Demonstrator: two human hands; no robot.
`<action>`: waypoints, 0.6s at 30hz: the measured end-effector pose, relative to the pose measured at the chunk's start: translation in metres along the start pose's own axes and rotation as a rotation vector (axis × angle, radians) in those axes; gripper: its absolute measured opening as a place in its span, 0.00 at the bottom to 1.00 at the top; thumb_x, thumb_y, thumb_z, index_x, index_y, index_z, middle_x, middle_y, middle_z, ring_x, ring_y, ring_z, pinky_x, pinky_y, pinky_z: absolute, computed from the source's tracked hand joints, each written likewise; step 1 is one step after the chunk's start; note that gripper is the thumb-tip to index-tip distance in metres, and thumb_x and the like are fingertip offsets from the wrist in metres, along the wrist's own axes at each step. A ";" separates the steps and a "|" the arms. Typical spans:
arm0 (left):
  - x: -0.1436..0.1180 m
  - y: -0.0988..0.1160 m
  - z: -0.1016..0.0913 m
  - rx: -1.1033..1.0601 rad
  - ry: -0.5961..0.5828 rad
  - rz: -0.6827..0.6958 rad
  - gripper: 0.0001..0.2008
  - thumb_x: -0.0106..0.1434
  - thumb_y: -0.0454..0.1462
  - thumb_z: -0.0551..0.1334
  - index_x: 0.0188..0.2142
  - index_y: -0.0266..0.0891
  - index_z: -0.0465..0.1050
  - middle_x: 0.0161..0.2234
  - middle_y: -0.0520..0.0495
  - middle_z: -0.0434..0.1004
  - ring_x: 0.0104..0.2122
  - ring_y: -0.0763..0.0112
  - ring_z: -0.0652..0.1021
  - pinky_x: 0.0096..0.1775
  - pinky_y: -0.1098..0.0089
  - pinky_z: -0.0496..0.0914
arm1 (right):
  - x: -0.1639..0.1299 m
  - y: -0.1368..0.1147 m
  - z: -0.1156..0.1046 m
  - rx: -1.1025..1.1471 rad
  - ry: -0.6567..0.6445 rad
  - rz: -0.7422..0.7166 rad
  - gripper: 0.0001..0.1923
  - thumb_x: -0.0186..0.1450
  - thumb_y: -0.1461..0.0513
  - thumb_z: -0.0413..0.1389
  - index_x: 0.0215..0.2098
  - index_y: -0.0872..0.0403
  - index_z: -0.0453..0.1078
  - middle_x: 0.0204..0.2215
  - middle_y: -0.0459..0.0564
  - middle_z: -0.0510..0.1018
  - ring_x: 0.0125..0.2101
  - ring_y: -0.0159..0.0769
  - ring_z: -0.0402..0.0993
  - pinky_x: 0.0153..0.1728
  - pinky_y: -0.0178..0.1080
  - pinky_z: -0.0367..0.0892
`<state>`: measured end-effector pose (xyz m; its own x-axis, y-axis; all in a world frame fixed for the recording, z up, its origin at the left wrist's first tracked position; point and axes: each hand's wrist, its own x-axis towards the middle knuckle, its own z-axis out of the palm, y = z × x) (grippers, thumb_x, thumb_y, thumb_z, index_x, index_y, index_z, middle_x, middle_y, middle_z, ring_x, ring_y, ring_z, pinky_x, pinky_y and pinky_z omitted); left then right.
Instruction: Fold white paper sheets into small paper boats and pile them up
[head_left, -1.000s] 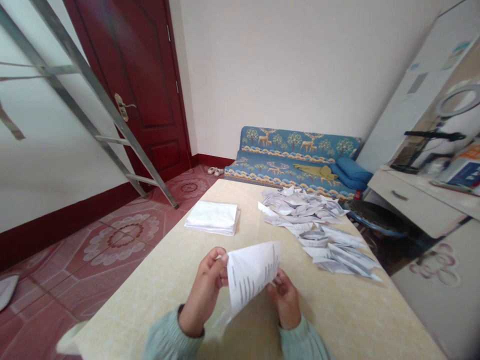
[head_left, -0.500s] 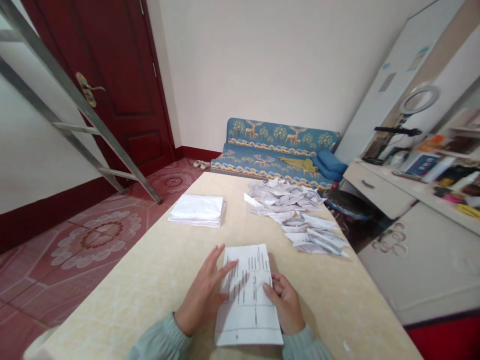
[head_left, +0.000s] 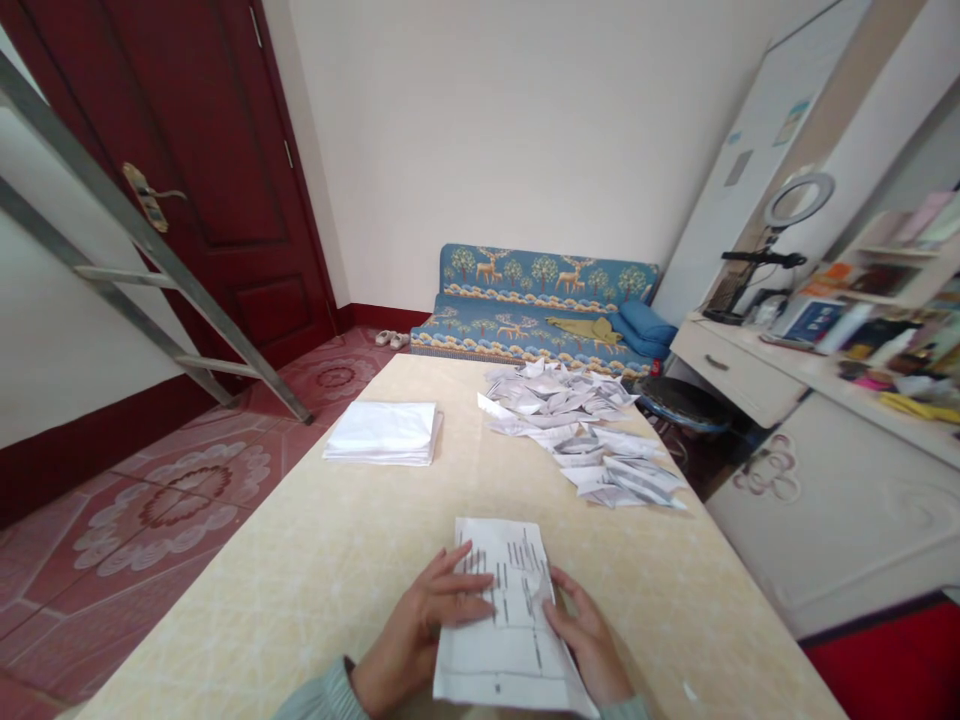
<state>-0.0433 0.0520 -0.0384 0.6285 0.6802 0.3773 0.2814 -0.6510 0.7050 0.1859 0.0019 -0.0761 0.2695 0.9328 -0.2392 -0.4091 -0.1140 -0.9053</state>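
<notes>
A printed sheet of paper (head_left: 504, 620), folded lengthwise, lies flat on the cream table (head_left: 337, 560) right in front of me. My left hand (head_left: 420, 632) presses on the sheet's left half with its fingers spread. On the sheet's right edge rests my right hand (head_left: 591, 645), fingers flat along the fold. Neither hand grips anything. Both wrists wear pale green sleeves.
A neat stack of white sheets (head_left: 382, 433) sits at the table's left. A heap of folded printed papers (head_left: 581, 432) spreads along the right side. Beyond are a blue sofa (head_left: 540, 315), a ladder (head_left: 142, 250) by a red door, and a white desk (head_left: 817, 400) at right.
The sheet, held up in both hands a second ago, now lies flat on the table. Both hands have slid along it, pressing it down. The camera has tilted slightly.
</notes>
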 end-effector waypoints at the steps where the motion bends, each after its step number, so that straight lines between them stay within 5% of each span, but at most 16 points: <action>1: 0.001 0.001 -0.001 -0.030 0.016 -0.022 0.15 0.55 0.40 0.64 0.43 0.55 0.74 0.49 0.48 0.74 0.59 0.56 0.60 0.58 0.51 0.56 | -0.002 0.000 0.000 0.012 -0.033 -0.009 0.33 0.48 0.50 0.63 0.49 0.54 0.66 0.36 0.56 0.80 0.35 0.50 0.77 0.37 0.50 0.69; 4: 0.003 0.007 -0.006 -0.113 0.067 -0.071 0.12 0.57 0.41 0.62 0.43 0.53 0.75 0.45 0.46 0.77 0.56 0.57 0.66 0.54 0.54 0.63 | -0.008 -0.004 -0.007 -0.127 -0.137 -0.134 0.29 0.54 0.50 0.58 0.51 0.52 0.66 0.41 0.59 0.78 0.42 0.51 0.74 0.42 0.52 0.68; 10: -0.001 0.005 -0.007 -0.142 0.073 -0.051 0.13 0.58 0.42 0.61 0.44 0.52 0.75 0.44 0.46 0.77 0.52 0.59 0.70 0.53 0.58 0.66 | -0.018 -0.016 -0.014 -0.830 -0.085 -0.574 0.24 0.57 0.59 0.57 0.52 0.41 0.67 0.60 0.46 0.59 0.58 0.47 0.56 0.57 0.49 0.55; 18: -0.005 -0.003 -0.007 -0.065 -0.048 0.072 0.21 0.54 0.39 0.64 0.49 0.48 0.70 0.50 0.43 0.72 0.57 0.57 0.64 0.55 0.58 0.62 | -0.007 -0.019 -0.008 -0.943 -0.484 -0.625 0.16 0.63 0.59 0.50 0.47 0.39 0.71 0.51 0.44 0.71 0.55 0.42 0.63 0.54 0.48 0.59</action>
<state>-0.0520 0.0532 -0.0380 0.6801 0.6142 0.4003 0.1871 -0.6734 0.7152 0.1989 -0.0051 -0.0596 -0.2400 0.9235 0.2992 0.5181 0.3825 -0.7650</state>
